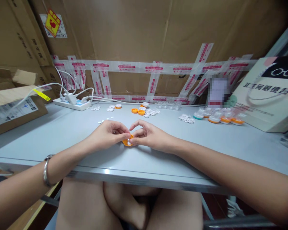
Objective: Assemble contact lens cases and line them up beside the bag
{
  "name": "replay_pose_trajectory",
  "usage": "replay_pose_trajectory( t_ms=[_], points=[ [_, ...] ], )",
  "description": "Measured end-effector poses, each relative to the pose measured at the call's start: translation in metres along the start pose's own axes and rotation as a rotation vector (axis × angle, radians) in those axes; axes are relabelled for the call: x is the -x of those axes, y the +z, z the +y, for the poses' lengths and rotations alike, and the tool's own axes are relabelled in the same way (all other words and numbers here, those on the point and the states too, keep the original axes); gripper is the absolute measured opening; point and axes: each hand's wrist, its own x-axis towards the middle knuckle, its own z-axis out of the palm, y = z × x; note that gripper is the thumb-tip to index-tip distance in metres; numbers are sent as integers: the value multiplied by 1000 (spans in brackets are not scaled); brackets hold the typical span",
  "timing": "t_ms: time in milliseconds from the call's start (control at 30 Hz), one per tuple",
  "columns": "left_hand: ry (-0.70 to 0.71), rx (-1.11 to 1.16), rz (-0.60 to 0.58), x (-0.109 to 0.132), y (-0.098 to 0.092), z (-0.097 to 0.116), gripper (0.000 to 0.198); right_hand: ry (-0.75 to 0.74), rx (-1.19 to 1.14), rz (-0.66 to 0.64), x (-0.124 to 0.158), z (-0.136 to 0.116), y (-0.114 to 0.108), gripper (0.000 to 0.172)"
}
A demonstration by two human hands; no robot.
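Centre: orange round cap [125, 143], smooth plastic. Pale grey flat table [196, 137], smooth, faintly glossy. Upper frame: brown cardboard sheet [132, 32], matt, creased; shiny printed plastic tape [140, 67] across it. Lower left: polished silver metal bangle [46, 172]. Right: smooth white paper-like bag [259, 107].

At right, a bag [261, 99] reads “网眼镜超市” under a glasses emblem [285, 72]. Upper left, a carton [134, 28] bears a red-and-yellow goblet sign [53, 23].
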Motion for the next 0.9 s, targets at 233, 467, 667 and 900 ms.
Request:
replay_pose_trajectory(
  t_ms=[233, 467, 667, 900],
  points=[
    [1, 4, 20, -1, -4, -1, 26, -11, -14, -49, -1, 0, -5, 45],
    [-6, -17, 56, -1, -7, -4, 26, -30, -8, -7, -3, 1, -4, 41],
    [27, 21, 70, 1, -9, -5, 28, -76, -13, -31, -3, -2, -7, 40],
    [-11, 136, 25, 4, -10, -3, 28, -103, -8, 45, -5, -2, -8, 40]
  ],
)
